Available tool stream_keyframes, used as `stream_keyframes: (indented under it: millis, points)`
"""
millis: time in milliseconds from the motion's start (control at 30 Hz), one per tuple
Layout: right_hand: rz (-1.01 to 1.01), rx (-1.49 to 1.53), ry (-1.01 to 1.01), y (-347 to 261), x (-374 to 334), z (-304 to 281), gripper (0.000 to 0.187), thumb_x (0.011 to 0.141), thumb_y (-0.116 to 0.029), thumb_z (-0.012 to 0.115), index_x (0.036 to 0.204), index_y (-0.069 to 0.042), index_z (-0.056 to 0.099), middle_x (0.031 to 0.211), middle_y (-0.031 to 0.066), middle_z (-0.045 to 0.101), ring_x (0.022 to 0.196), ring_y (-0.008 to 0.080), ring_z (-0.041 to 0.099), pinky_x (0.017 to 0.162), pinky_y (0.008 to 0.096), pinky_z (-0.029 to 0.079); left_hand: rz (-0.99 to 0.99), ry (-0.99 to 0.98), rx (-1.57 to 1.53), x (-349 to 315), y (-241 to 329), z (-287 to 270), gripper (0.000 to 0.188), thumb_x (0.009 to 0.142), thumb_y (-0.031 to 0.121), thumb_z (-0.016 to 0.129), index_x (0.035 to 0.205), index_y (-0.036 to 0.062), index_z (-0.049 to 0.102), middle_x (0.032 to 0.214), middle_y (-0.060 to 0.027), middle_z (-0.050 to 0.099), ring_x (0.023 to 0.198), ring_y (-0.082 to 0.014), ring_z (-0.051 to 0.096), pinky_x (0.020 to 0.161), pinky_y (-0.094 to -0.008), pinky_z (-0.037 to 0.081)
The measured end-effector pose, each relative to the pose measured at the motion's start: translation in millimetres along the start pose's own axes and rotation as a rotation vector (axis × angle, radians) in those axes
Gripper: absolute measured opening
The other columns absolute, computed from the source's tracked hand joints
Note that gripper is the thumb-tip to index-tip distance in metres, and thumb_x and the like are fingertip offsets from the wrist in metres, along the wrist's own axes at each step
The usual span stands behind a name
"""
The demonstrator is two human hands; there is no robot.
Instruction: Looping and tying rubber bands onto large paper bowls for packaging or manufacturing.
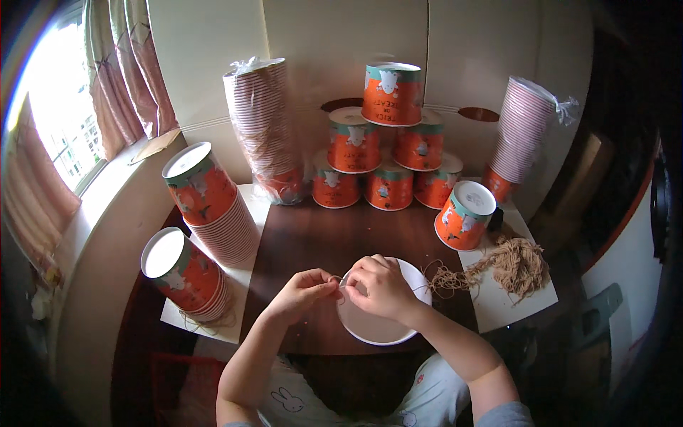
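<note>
A round white paper tub (377, 329) stands in front of me with its open top facing up. My left hand (306, 293) is at its left rim, thumb and forefinger pinched on a thin strand of brown twine (337, 279). Over the tub's mouth, my right hand (380, 285) is closed, its fingertips pinched close to the left ones; it seems to grip the strand at the rim too. A thin cord loops at the tub's right rim, near a loose tangle of brown twine (519, 267). My fingers partly hide the strand.
Upside-down orange and green tubs (390, 96) form a pyramid at the back of the dark table (299, 242). Tall nested stacks (260, 121), (523, 128) flank it. More stacks (220, 220) stand left; a single tub (464, 217) sits right, near white boards (509, 302).
</note>
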State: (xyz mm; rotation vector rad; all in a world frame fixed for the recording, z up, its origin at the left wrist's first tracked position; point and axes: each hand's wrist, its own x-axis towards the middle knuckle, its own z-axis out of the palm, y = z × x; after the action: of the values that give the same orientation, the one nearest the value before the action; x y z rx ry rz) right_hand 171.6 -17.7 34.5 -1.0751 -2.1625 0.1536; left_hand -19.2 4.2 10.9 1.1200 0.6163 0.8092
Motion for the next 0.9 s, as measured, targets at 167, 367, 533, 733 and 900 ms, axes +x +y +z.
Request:
stream_keyframes:
  millis: [167, 367, 533, 733, 900]
  points:
    - [-0.057, 0.007, -0.078, -23, -8, 0, 0.006, 0.072, -0.019, 0.06, 0.071, -0.013, 0.059, 0.079, 0.0002, 0.053, 0.081, 0.0177, 0.052, 0.071, 0.0361, 0.036, -0.047, 0.066, 0.175, -2, 5, -6, 0.01, 0.081, 0.011, 0.059, 0.084, 0.0021, 0.055, 0.082, -0.0039, 0.059, 0.079, -0.0113, 0.056, 0.074, -0.0244, 0.045]
    - [-0.086, 0.075, -0.147, -24, -7, 9, 0.01, 0.074, -0.021, 0.06, 0.072, -0.011, 0.059, 0.081, 0.0037, 0.052, 0.081, 0.0211, 0.053, 0.072, 0.0369, 0.037, -0.06, -0.018, 0.254, -8, 10, -5, 0.01, 0.078, 0.006, 0.06, 0.085, 0.0016, 0.054, 0.083, -0.003, 0.058, 0.078, -0.0099, 0.055, 0.071, -0.0223, 0.045]
    - [0.031, 0.311, -0.128, -13, 1, 13, 0.029, 0.071, -0.005, 0.062, 0.092, -0.007, 0.043, 0.084, 0.0117, 0.057, 0.081, 0.0307, 0.057, 0.068, 0.0403, 0.045, -0.004, -0.008, 0.283, -10, 7, -5, 0.014, 0.079, 0.005, 0.06, 0.088, 0.0019, 0.051, 0.085, -0.0035, 0.058, 0.079, -0.0092, 0.055, 0.071, -0.0214, 0.044]
    - [0.133, 0.38, -0.135, -14, 0, 16, 0.02, 0.073, -0.002, 0.06, 0.088, -0.006, 0.048, 0.077, 0.0091, 0.061, 0.073, 0.025, 0.062, 0.062, 0.0334, 0.049, -0.055, 0.068, 0.206, -14, 21, 6, 0.017, 0.079, 0.008, 0.06, 0.09, 0.0021, 0.048, 0.084, -0.0042, 0.057, 0.081, -0.0095, 0.055, 0.069, -0.0214, 0.044]
    - [0.162, 0.384, -0.097, -14, 0, 16, 0.019, 0.073, -0.003, 0.06, 0.087, -0.006, 0.047, 0.075, 0.0093, 0.061, 0.072, 0.0243, 0.061, 0.062, 0.0343, 0.048, 0.003, 0.106, 0.258, -16, 15, 1, 0.016, 0.079, 0.01, 0.059, 0.088, 0.0018, 0.049, 0.082, -0.0042, 0.057, 0.078, -0.0097, 0.056, 0.066, -0.0218, 0.045]
